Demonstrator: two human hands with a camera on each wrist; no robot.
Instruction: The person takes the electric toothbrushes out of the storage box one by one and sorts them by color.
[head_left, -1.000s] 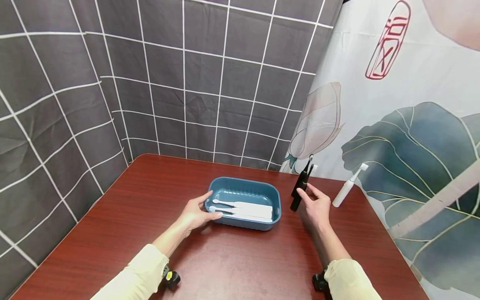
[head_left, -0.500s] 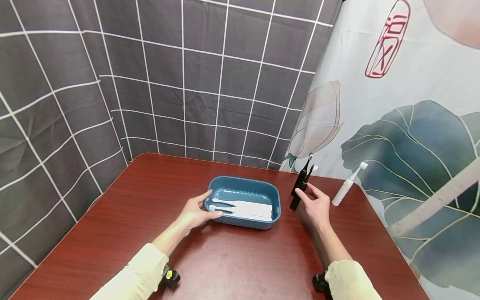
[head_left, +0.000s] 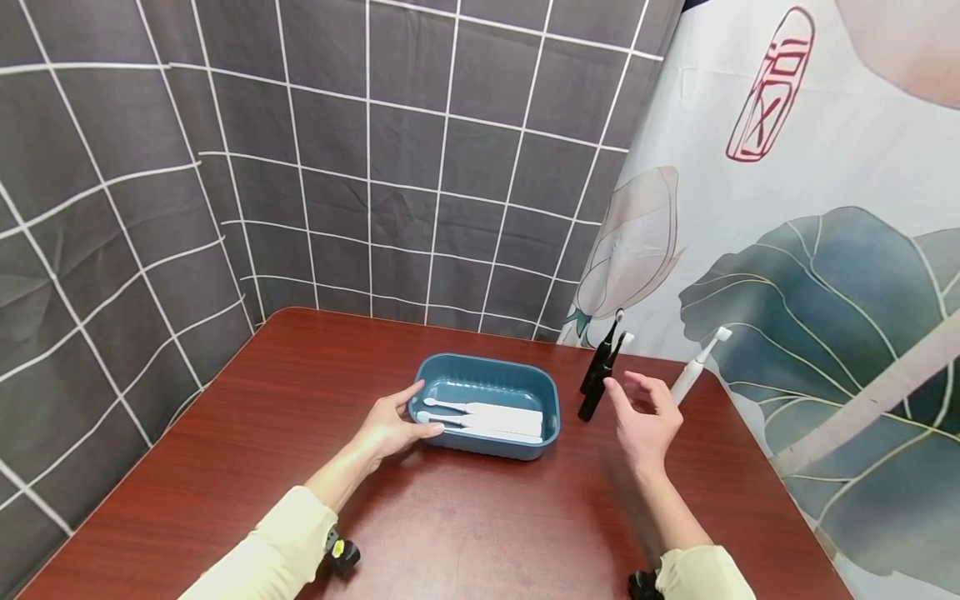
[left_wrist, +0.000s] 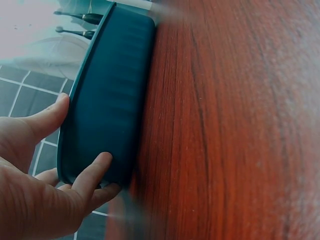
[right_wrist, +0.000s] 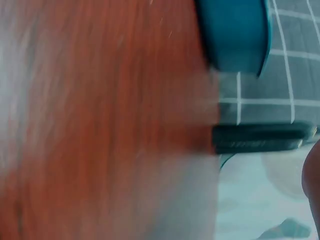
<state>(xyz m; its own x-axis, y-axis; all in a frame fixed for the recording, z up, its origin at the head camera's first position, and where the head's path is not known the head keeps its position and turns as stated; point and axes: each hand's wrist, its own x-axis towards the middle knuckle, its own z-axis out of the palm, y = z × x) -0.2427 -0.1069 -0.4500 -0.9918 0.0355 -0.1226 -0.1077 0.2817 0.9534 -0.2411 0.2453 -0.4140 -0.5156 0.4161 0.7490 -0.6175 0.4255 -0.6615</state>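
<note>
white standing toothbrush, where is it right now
In the head view, the white upright toothbrush stands near the far right corner of the reddish-brown wooden table, partly hidden behind the right hand, right of two black upright toothbrushes.

Up on the person's head, one view looks forward and down across the worktop (head_left: 300, 375). The wrist views sit lower and closer, tipped sideways: left faces the blue bin (left_wrist: 112, 80), right the black toothbrushes (right_wrist: 260, 138); all three share both.
</note>
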